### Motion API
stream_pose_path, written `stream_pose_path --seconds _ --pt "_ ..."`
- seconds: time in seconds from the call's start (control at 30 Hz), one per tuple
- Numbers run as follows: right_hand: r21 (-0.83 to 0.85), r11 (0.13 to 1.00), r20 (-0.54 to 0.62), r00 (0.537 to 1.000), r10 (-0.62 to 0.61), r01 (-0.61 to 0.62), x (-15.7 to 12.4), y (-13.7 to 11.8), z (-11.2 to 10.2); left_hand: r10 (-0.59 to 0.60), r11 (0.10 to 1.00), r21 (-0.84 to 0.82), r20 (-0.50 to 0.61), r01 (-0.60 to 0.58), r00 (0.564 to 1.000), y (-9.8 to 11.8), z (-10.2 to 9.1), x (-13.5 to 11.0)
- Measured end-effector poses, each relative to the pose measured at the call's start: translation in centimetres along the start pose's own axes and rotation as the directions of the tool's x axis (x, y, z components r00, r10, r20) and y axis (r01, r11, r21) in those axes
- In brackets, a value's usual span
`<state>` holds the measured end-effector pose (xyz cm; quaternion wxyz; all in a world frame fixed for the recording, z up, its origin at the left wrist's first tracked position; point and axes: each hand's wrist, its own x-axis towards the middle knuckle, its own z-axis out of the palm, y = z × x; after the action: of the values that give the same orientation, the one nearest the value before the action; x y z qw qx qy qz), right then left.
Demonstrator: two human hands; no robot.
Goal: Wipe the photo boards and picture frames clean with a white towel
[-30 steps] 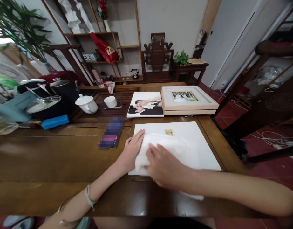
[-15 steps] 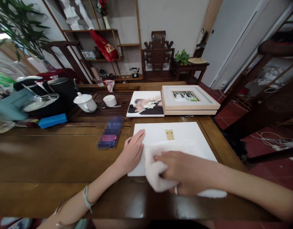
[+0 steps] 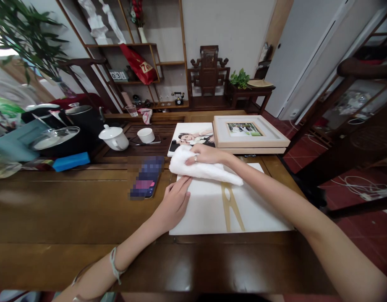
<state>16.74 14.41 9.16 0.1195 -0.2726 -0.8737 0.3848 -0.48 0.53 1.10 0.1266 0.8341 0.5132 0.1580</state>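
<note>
A white board (image 3: 206,209) lies flat on the wooden table, with a tan A-shaped piece (image 3: 233,209) on its surface, probably a picture stand leg. My left hand (image 3: 174,203) rests with fingers stretched out along the board's left edge. In my right hand (image 3: 206,154) is a fluffy white cloth (image 3: 196,167), pressed over the board's far left part and hiding the top of the tan piece. Just behind the cloth lies a photo print (image 3: 200,133), partly covered by cloth and hand.
Stacked light wood picture frames (image 3: 253,134) stand behind the board on the right. Left of it lies a phone (image 3: 147,178). Farther left are a white cup (image 3: 146,135), a lidded white bowl (image 3: 114,137), a blue block (image 3: 71,161) and a black pot (image 3: 56,140).
My right hand has moved the cloth from the board's near side to its far left part, uncovering the tan piece's lower legs. My left hand has stayed in place.
</note>
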Motion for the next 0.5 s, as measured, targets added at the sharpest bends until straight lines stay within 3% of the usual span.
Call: stream_pose_path --seconds 0.13,0.3,0.43,0.5 --pt "0.016 0.999 -0.004 0.999 0.037 -0.037 -0.8 0.2 -0.6 -0.012 1.000 -0.003 0.010 0.012 1.000 0.2 -0.1 0.1" --pt "-0.021 0.982 -0.055 0.980 0.189 -0.190 -7.9 2.1 -3.4 -0.015 1.000 -0.016 0.030 0.016 0.999 0.2 -0.2 0.1" --pt "-0.119 0.895 -0.201 0.894 0.401 -0.429 -13.8 2.6 -5.3 -0.010 0.999 -0.030 0.014 0.010 1.000 0.1 -0.1 0.1" --pt "-0.176 0.857 -0.308 0.854 0.419 -0.484 -15.4 2.4 -5.7 -0.011 1.000 -0.029 0.007 0.011 1.000 0.1 0.0 0.0"
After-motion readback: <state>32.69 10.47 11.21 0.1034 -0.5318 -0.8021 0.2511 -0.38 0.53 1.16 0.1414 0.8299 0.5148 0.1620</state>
